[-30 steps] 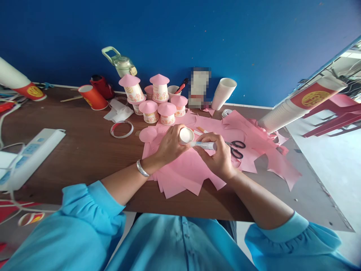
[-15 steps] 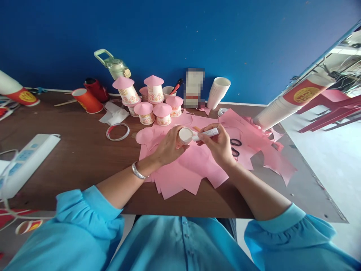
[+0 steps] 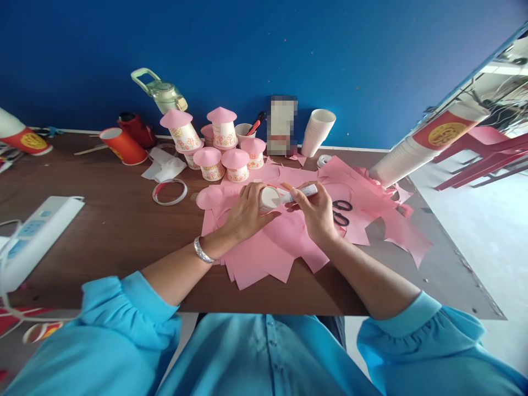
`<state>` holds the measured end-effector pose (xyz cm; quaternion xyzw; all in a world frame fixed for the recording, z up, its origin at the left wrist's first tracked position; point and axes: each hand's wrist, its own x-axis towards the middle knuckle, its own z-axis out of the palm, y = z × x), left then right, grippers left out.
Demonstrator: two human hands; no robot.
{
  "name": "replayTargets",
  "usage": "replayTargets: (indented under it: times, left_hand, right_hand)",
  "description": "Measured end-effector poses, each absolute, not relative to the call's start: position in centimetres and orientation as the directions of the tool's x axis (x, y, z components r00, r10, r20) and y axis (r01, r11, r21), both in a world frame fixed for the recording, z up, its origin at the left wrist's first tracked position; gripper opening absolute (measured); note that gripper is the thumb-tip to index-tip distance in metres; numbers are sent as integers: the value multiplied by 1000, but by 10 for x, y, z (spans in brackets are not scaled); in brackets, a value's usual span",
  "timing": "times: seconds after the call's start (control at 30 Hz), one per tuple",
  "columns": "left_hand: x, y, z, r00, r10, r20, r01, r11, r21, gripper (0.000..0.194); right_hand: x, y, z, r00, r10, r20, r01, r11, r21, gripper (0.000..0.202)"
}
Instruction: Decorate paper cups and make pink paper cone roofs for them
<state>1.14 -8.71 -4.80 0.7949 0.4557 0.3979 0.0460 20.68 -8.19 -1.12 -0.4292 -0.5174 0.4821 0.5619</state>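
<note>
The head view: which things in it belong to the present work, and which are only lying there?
Belong, it seems: small cup (left hand), white tube (right hand), pink paper, pink-roofed cups.

Probably just lying about: power strip, orange cup, green-handled bottle.

You could read no lettering, as the yellow emblems point(image 3: 446, 137) on the red-banded cups point(image 3: 421, 144) and the faint print on your white tube point(image 3: 306, 192) were too small or blurred.
</note>
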Motion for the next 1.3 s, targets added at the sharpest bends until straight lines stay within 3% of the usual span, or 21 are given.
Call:
replayTargets:
  times: [0.23,0.6,0.97,1.3]
  left_hand:
    - [14,-89,-47,331,713,618,685,-632,363,48]
    - [15,-90,-49,310,746,589,703,-597,386,48]
    - [17,-90,-50,287,749,597,718,-581,384,49]
    - [13,-88,-54,289,741,606,691,-599,404,55]
  right_hand:
    - [206,-85,-7,12,984,180,-58,181,-982,51]
    - [210,-84,2,54,961,272,1,272,-962,49]
    - [210,-90,-2,76,929,362,284,328,-901,36]
    - [211,-87,1,56,955,291,219,272,-937,35]
